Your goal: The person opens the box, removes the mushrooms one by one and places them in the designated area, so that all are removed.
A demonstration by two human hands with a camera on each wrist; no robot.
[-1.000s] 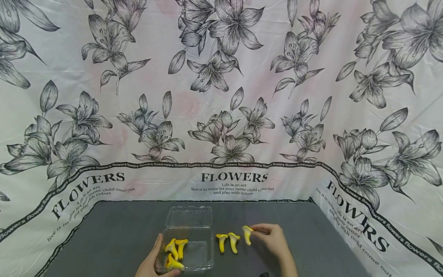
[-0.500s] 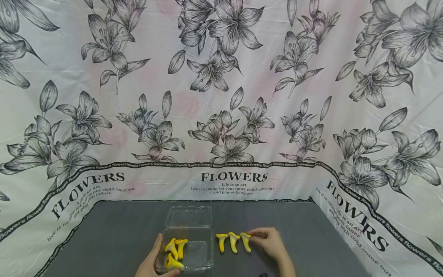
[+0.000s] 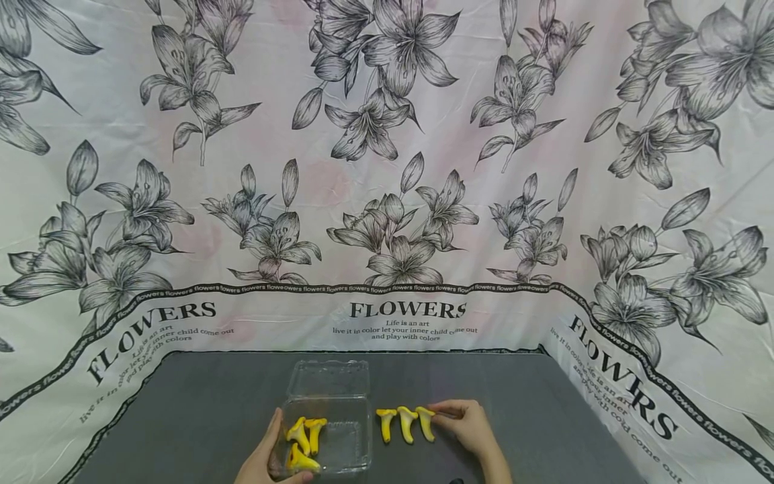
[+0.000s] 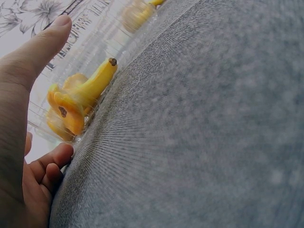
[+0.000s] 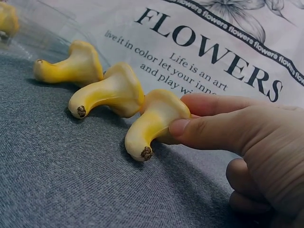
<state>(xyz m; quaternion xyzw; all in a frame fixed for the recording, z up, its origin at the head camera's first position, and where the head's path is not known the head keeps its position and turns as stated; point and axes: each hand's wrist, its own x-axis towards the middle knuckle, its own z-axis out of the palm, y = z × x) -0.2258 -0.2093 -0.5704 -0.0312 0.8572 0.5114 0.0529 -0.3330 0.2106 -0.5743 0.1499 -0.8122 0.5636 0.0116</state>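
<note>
In the head view, a clear plastic clamshell container [image 3: 357,450] stands with its lid raised at the back. Inside, on the left, lie several yellow chanterelle mushrooms [image 3: 314,433]. My left hand [image 3: 263,454] holds the container's near left corner, fingers along the side and thumb at the front. To the right of the container, three chanterelles lie in a row, caps away from me. Between thumb and forefinger, my right hand [image 3: 468,423] pinches the cap of the rightmost chanterelle [image 5: 154,116], which sits right against the middle chanterelle [image 5: 111,90]. The leftmost chanterelle [image 5: 71,66] is beside them.
A grey cloth [image 3: 211,403] covers the table. Behind and at both sides hangs a white curtain [image 3: 411,222] printed with flowers and lettering. A small dark object [image 3: 457,480] shows at the bottom edge of the head view.
My right hand has brought its chanterelle down and to the left, closing the gap to the middle one in the row. My left hand and the container have stayed in place.
</note>
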